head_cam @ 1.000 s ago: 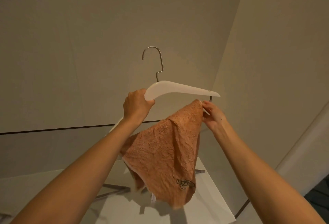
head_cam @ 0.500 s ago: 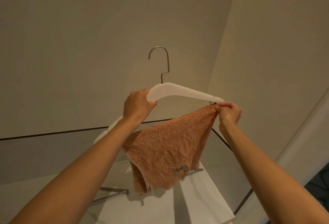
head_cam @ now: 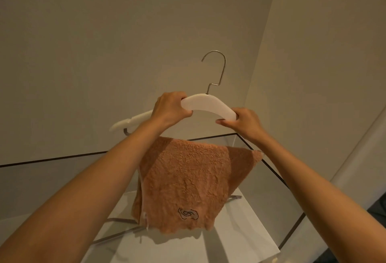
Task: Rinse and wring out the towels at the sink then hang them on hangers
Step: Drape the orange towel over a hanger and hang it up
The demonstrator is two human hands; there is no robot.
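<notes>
A white hanger [head_cam: 206, 105] with a metal hook [head_cam: 217, 68] is held up in front of me against a beige wall. My left hand [head_cam: 170, 109] grips its left shoulder near the middle. My right hand [head_cam: 243, 121] grips the hanger's right end. An orange-brown towel [head_cam: 186, 183] with a small embroidered mark hangs draped over the hanger's lower bar, below both hands. One corner of the towel sticks out to the right, under my right forearm.
Two beige walls meet in a corner [head_cam: 265, 33] behind the hanger. Below lies a white surface [head_cam: 240, 237] with a metal bar [head_cam: 117, 220] across it, and a dark-edged ledge [head_cam: 62, 157] runs along the wall.
My right hand let go of the towel corner and took hold of the hanger's right end. The towel now hangs flatter over the bar, and the hanger has risen slightly.
</notes>
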